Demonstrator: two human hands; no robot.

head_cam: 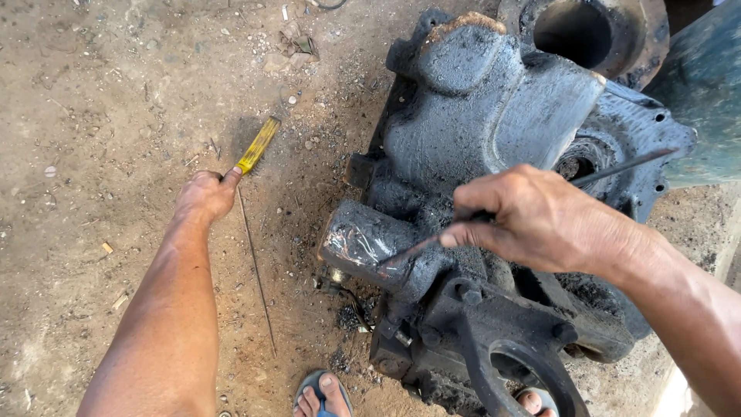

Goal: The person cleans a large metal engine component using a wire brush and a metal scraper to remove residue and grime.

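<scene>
A big black greasy cast-metal housing [494,116] lies on the dirt ground. My right hand [532,216] is over it, shut on a thin dark metal rod [617,166] whose flat tip rests on a scraped cylindrical stub [359,239] at the housing's left side. My left hand [207,193] reaches out to the left on the ground and grips the end of a yellow-handled tool [258,145], whose tip is hidden under my fingers.
A thin wire [256,270] lies on the dirt below my left hand. My sandalled toes [323,395] show at the bottom edge. A rusty round part with a large hole [587,31] sits behind the housing, a dark green object [706,85] at right.
</scene>
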